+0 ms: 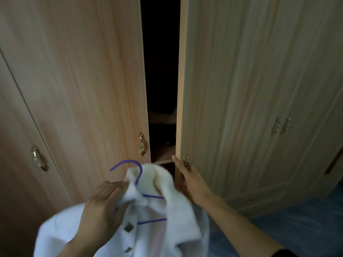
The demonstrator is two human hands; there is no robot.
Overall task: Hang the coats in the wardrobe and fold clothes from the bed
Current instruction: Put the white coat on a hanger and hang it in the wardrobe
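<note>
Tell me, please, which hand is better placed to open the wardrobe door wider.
The right hand: it is at the right door edge beside its handle, while the left hand grips the white coat on its purple hanger.

No text, label, brand, number or sign can be read anywhere in this view. The nearest thing to a marking is on the metal handle (142,144) of the wardrobe door (83,80). It carries a small pale oval plate with a few dark dots, which look like ornament and form no letter or digit. The second handle (38,160), further to the left, has a similar oval plate, and it is too blurred to tell what is on it. On the white coat (157,229) the dark square buttons (128,227) are plain, with nothing written on them.
</note>
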